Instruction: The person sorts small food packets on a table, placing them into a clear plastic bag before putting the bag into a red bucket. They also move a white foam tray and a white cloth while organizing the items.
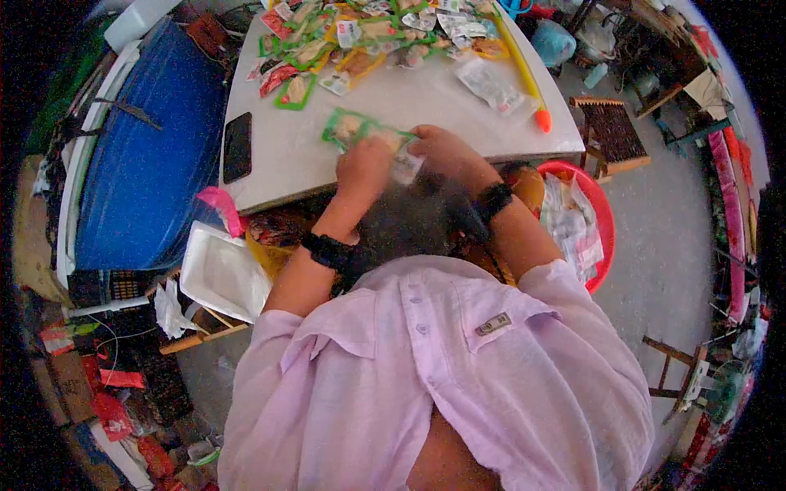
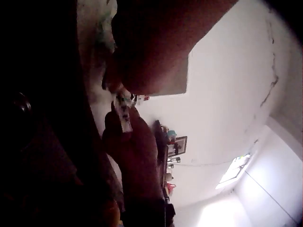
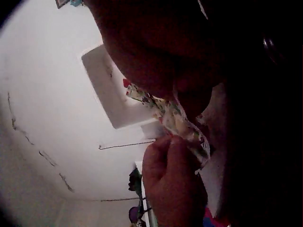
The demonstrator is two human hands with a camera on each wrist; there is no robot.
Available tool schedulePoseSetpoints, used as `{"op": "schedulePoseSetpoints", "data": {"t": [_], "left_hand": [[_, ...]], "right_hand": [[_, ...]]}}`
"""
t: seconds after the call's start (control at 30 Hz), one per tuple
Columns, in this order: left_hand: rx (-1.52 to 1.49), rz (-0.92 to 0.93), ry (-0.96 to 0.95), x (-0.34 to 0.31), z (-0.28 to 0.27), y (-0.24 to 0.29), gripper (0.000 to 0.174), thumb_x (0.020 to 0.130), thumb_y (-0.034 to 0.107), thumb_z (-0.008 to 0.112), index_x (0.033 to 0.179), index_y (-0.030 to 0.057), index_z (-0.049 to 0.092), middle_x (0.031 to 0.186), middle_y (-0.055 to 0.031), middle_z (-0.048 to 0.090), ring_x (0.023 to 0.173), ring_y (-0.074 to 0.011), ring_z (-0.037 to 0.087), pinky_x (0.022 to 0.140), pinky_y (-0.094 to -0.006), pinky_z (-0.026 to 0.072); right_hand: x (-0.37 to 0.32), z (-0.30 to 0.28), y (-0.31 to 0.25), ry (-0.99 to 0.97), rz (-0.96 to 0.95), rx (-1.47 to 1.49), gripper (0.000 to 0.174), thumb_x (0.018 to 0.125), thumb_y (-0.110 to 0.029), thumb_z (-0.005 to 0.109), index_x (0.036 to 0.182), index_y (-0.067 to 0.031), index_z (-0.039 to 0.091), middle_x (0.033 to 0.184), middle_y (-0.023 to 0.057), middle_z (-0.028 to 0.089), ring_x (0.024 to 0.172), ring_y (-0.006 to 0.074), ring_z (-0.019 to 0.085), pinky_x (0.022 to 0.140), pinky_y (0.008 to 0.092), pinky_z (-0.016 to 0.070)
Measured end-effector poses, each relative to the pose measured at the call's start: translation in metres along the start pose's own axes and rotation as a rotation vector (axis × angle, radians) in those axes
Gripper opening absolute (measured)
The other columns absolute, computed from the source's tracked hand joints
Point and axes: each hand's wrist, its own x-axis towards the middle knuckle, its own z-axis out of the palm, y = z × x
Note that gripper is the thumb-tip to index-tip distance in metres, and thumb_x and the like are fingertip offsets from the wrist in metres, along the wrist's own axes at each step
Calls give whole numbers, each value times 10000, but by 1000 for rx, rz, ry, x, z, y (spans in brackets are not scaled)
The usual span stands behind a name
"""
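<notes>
Over the table's near edge, the left hand (image 1: 364,168) pinches a green-edged clear packet (image 1: 345,127) with pale contents. In the right wrist view the left hand (image 3: 174,182) has thumb and finger closed on the packet (image 3: 182,125). Close beside it, the right hand (image 1: 452,157) is blurred, with a small white packet piece (image 1: 407,168) at its fingers. The left wrist view shows the right hand (image 2: 135,144) pinching this whitish piece (image 2: 125,119). Whether the piece is joined to the green-edged packet cannot be told.
Many coloured packets (image 1: 377,31) cover the table's far part. A clear packet (image 1: 495,88) and a yellow stick with an orange tip (image 1: 524,65) lie right. A phone (image 1: 237,147) is left. A red basin (image 1: 604,221) of packets and a white foam box (image 1: 223,274) flank the person.
</notes>
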Motion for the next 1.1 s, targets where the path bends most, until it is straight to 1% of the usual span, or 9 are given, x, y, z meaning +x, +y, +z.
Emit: {"op": "schedulePoseSetpoints", "data": {"t": [0.1, 0.37, 0.47, 0.57, 0.7, 0.83, 0.9, 1.03, 1.1], "left_hand": [[13, 35, -25, -1, -2, 2, 173, 733, 205, 407, 738, 56, 495, 746, -153, 521, 648, -332, 518, 549, -438, 411], [-24, 34, -6, -15, 17, -20, 179, 761, 200, 384, 763, 51, 483, 703, -163, 509, 601, -347, 500, 528, -452, 393], [-50, 80, 90, -16, 23, -24, 164, 755, 197, 405, 753, 54, 487, 707, -153, 507, 592, -338, 495, 514, -443, 392], [-31, 207, 392, -13, 22, -22, 93, 698, 138, 448, 682, 71, 511, 666, -137, 524, 591, -316, 517, 512, -414, 413], [-15, 165, 131, -12, 21, -23, 143, 752, 182, 417, 770, 65, 495, 692, -132, 501, 600, -316, 481, 514, -421, 391], [-32, 170, 236, -20, 17, -25, 105, 724, 148, 423, 704, 78, 497, 646, -123, 507, 600, -305, 500, 510, -419, 401], [-41, 198, 283, -22, 15, -27, 94, 708, 129, 425, 665, 86, 497, 625, -121, 510, 597, -302, 510, 507, -418, 406], [-88, 257, 379, -22, 22, -30, 84, 693, 121, 431, 651, 81, 491, 621, -127, 508, 596, -304, 506, 514, -415, 403], [-96, 255, 375, -21, 24, -31, 77, 688, 122, 439, 651, 75, 487, 632, -131, 509, 597, -307, 504, 518, -415, 400]], "right_hand": [[21, 9, 14, 76, -467, -396, 307, 572, -164, 599, 861, -75, 542, 853, 129, 539, 858, 304, 474, 762, 363, 387], [14, 25, -6, 69, -20, -3, 290, 537, -176, 624, 804, -84, 560, 858, 109, 539, 823, 312, 484, 727, 359, 402], [21, 41, 8, 140, 70, 432, 157, 640, -110, 547, 774, -32, 519, 769, 67, 516, 702, 207, 486, 622, 299, 405], [32, 55, 19, 174, 122, 654, 182, 605, -133, 572, 766, -56, 541, 768, 85, 536, 736, 256, 489, 660, 329, 406], [38, 46, -7, 70, -200, -463, 192, 591, -152, 574, 762, -66, 556, 786, 104, 557, 762, 312, 494, 693, 361, 404], [35, 49, -19, 132, 40, 483, 126, 688, -159, 514, 740, -45, 529, 708, 100, 529, 654, 248, 482, 592, 331, 397], [27, 38, -42, 145, 440, 740, 109, 754, -140, 477, 711, -40, 490, 647, 25, 494, 538, 100, 451, 491, 239, 378], [38, 58, -11, 150, 213, 103, 213, 725, -240, 488, 735, -33, 539, 720, 188, 527, 690, 333, 505, 585, 418, 404], [46, 67, -10, 147, 296, 215, 197, 715, -230, 491, 736, -41, 542, 727, 181, 531, 688, 335, 505, 593, 420, 403]]}}
